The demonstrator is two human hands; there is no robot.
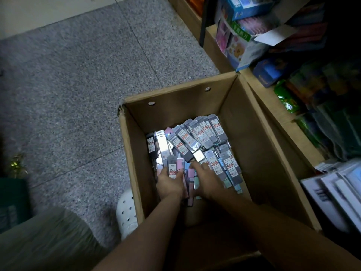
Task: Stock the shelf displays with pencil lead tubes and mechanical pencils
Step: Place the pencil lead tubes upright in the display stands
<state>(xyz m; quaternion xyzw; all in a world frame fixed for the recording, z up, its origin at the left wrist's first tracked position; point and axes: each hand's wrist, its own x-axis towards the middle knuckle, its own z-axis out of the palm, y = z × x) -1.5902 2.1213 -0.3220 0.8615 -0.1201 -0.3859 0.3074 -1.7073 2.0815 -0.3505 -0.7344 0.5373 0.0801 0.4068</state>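
An open cardboard box (254,145) stands on the floor, its bottom covered with several flat pencil lead tubes (201,132) in grey, pink and pale blue with red and white labels. Both my arms reach down into it. My left hand (169,185) grips a small bundle of lead tubes (173,168), a grey one and a pink one showing above my fingers. Just to its right, my right hand (207,181) lies over the loose tubes with its fingers curled down among them; what it holds, if anything, is hidden beneath it.
Low wooden shelves (259,98) on the right hold packaged goods, with white boxed items (336,192) nearer me. A white perforated clog (126,210) sits left of the box on grey speckled floor tiles (68,85). My trouser leg fills the lower left.
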